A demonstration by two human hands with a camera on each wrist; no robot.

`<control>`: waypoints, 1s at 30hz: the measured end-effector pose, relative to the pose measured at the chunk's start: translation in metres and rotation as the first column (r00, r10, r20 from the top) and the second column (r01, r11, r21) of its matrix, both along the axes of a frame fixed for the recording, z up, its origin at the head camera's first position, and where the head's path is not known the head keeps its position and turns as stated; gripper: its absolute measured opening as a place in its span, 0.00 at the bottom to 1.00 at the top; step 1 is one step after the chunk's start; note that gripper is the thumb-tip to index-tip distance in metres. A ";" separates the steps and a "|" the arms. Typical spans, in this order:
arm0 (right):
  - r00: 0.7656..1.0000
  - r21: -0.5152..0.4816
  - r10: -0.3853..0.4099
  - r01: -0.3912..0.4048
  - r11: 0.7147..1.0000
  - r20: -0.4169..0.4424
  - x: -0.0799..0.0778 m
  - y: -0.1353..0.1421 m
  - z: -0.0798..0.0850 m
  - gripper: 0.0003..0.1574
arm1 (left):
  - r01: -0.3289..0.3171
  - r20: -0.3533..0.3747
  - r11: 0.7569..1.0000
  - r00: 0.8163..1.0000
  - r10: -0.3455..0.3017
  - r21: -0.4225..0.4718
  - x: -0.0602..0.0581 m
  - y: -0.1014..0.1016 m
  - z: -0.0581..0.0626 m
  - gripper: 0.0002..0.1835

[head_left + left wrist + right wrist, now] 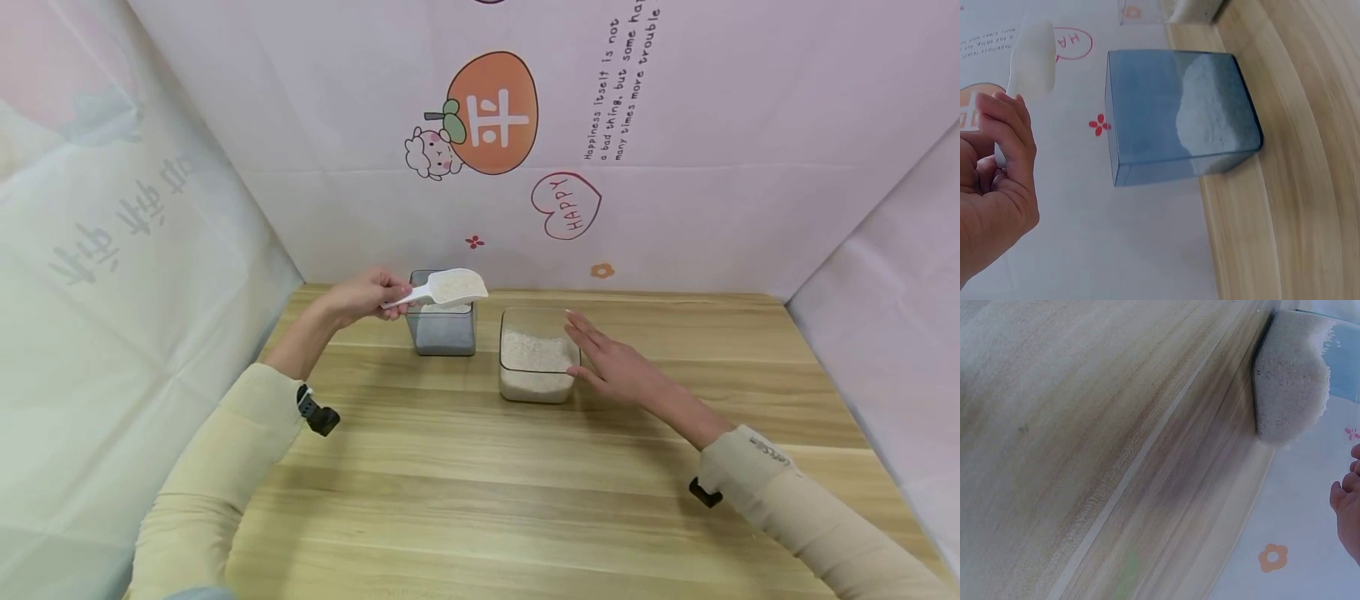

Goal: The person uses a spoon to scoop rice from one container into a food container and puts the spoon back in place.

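Note:
My left hand (pixel 367 297) grips the handle of a white scoop (pixel 422 293), which carries a heap of pale grain (pixel 456 287). It is held above a blue-tinted clear container (pixel 446 333), and the scoop's tip points right. Pale grain (pixel 1210 112) lies inside that container in the left wrist view. My right hand (pixel 618 371) has its fingers extended against the right side of a second, clear container (pixel 538 385), fingertips right at the rim. Beige grain (pixel 534 350) is piled in it, also visible through the wall in the right wrist view.
Both containers stand on a wooden table (pixel 480 500) near its back edge, a short gap between them. White printed cloth (pixel 675 233) rises behind the table, with more cloth (pixel 150 275) along the left side and on the right.

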State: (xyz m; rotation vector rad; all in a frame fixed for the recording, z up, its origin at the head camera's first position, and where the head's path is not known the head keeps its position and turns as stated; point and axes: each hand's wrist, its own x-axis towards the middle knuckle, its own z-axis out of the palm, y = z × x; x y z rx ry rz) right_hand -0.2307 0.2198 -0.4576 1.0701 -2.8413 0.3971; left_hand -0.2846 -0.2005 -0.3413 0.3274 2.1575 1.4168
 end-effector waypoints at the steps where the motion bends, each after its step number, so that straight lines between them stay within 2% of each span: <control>1: 1.000 0.001 0.000 0.000 1.000 0.000 0.000 0.000 0.000 0.46 | -0.014 0.002 1.000 1.000 0.014 -0.007 0.000 -0.002 0.001 0.17; 7: 1.000 0.000 -0.005 0.005 1.000 -0.002 0.000 0.002 0.000 0.46 | -0.075 -0.006 0.995 0.997 0.075 -0.060 -0.005 -0.011 0.003 0.20; 11: 1.000 -0.005 -0.004 0.004 1.000 0.004 0.000 0.002 0.000 0.46 | -0.096 -0.039 0.991 0.995 0.092 -0.096 -0.008 -0.012 0.003 0.19; 20: 1.000 -0.002 -0.008 0.008 1.000 0.013 -0.001 0.003 -0.002 0.46 | -0.102 -0.119 0.975 0.990 0.080 -0.195 -0.019 -0.008 -0.004 0.18; 30: 1.000 -0.013 0.003 -0.003 1.000 -0.001 -0.001 0.003 -0.003 0.46 | -0.121 -0.166 0.953 0.983 0.077 -0.279 -0.025 0.005 -0.006 0.17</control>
